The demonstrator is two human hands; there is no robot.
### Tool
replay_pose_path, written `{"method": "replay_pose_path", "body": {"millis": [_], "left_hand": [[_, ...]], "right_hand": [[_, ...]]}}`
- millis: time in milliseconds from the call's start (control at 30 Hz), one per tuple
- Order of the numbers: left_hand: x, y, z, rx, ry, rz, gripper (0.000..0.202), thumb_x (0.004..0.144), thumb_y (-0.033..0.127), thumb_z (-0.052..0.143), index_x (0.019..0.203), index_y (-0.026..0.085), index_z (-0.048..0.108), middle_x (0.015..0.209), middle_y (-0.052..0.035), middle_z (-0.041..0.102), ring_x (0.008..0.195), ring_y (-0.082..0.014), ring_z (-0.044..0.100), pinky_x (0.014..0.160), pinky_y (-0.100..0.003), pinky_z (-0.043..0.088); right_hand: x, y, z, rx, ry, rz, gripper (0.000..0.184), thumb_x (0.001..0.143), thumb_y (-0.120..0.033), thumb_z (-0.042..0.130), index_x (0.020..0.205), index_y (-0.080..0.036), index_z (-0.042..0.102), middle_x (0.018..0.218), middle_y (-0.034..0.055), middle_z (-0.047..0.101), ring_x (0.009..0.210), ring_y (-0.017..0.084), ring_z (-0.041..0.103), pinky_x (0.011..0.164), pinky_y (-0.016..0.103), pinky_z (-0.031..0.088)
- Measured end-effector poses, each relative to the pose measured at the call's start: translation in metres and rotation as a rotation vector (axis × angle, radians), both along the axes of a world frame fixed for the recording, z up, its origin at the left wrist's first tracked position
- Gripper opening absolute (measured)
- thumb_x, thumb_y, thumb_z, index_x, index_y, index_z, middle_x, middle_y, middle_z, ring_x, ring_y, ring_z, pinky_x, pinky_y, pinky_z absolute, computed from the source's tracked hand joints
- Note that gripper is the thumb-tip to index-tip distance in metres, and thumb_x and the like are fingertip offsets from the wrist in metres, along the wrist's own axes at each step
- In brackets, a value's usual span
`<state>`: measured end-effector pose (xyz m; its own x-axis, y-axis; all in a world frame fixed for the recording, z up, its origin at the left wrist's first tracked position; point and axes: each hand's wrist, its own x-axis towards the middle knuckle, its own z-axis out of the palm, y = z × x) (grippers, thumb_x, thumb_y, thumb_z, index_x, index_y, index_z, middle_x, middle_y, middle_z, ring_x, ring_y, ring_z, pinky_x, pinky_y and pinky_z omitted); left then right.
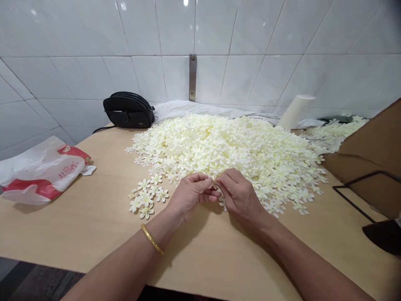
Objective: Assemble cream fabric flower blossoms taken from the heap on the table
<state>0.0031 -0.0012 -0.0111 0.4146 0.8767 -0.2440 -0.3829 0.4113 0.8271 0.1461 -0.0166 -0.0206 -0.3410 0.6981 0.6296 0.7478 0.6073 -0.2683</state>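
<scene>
A big heap of cream-white fabric flower petals (232,146) covers the middle of the wooden table (94,225). My left hand (189,194) and my right hand (239,196) meet at the heap's near edge, fingertips pinched together on one small flower piece (214,183) between them. A gold bangle (152,239) sits on my left wrist. Just left of my left hand lies a small cluster of separated flowers (147,196), flat on the table.
A black pouch (128,110) stands at the back by the tiled wall. A white and red plastic bag (44,169) lies at the left. A white cylinder (294,112) leans at the back right. A brown cardboard box (372,159) and black wire frame (360,196) stand right.
</scene>
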Motion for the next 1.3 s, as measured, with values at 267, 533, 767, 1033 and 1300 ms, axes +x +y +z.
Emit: {"method": "replay_pose_path", "body": {"millis": [267,533,767,1033,1300], "left_hand": [[-0.0002,0.0005,0.0015,0.090,0.199,0.069,0.010,0.069,0.017,0.057,0.063,0.011,0.051,0.053,-0.0022,0.057,0.042,-0.0083,0.053,0.040,-0.017,0.040],[0.0001,-0.0004,0.0005,0.110,0.141,0.020,0.021,0.069,0.030,0.059,0.062,0.011,0.053,0.053,-0.0027,0.057,0.045,-0.0091,0.054,0.046,-0.020,0.043],[-0.0002,0.0006,-0.0017,0.139,0.089,-0.010,0.023,0.070,0.032,0.058,0.067,0.009,0.057,0.061,-0.0065,0.061,0.055,-0.0117,0.058,0.057,-0.023,0.047],[0.0003,0.0030,0.0017,0.063,0.083,0.077,0.009,0.064,0.010,0.061,0.064,0.011,0.052,0.054,-0.0039,0.061,0.051,-0.0116,0.059,0.053,-0.022,0.048],[0.0024,0.0006,-0.0004,0.114,0.118,0.062,0.009,0.064,0.012,0.061,0.060,0.010,0.053,0.053,-0.0026,0.060,0.052,-0.0108,0.059,0.054,-0.021,0.047]], "right_hand": [[-0.0016,-0.0013,0.0037,-0.101,0.217,0.023,0.011,0.080,-0.013,0.040,0.077,-0.017,0.050,0.070,0.0026,0.050,0.064,0.012,0.046,0.058,0.024,0.039],[0.0027,-0.0018,0.0016,-0.162,0.152,0.112,0.016,0.081,-0.012,0.040,0.082,-0.018,0.055,0.071,0.0028,0.052,0.063,0.012,0.049,0.058,0.024,0.041],[0.0058,0.0005,-0.0032,-0.123,0.015,0.028,0.018,0.077,-0.007,0.039,0.080,-0.016,0.054,0.068,0.0034,0.051,0.060,0.013,0.047,0.055,0.024,0.039],[-0.0027,-0.0029,-0.0024,-0.142,0.125,0.022,0.015,0.081,-0.012,0.037,0.078,-0.016,0.051,0.069,0.0025,0.050,0.060,0.011,0.046,0.056,0.023,0.038],[0.0003,-0.0026,-0.0014,-0.146,0.112,0.066,0.015,0.082,-0.013,0.037,0.080,-0.017,0.052,0.069,0.0026,0.052,0.062,0.012,0.047,0.058,0.023,0.038]]}}
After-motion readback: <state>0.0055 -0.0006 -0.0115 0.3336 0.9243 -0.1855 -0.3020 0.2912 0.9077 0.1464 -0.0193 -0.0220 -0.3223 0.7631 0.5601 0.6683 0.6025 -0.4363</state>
